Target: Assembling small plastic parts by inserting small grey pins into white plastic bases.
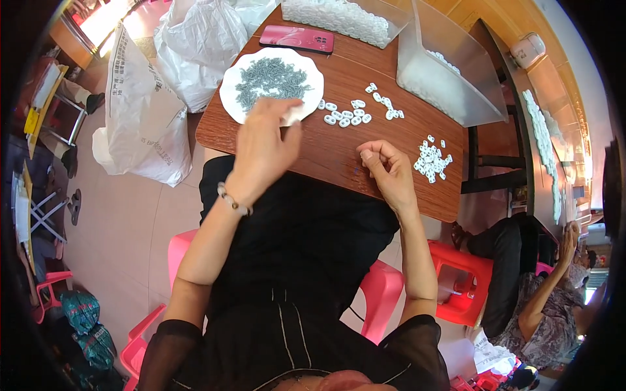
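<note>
Left hand (266,138), thumb and fingers apart, reaches over the white plate (229,91) of small grey pins (261,70) by the left edge of the table (319,153); right hand (390,171), pinched together, contents unclear to me, is at the near edge. I'd pick lightly, clearing the rim.

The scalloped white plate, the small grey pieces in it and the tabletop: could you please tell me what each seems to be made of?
Scalloped white plate: perhaps hard plastic or glazed ceramic; smooth, plain white, evenly wavy rim.
Small grey pieces: likely metal; dull grey and slender, though too small to be sure.
Tabletop: wood or wood-look laminate; reddish brown, streaky grain, slight sheen.
</note>
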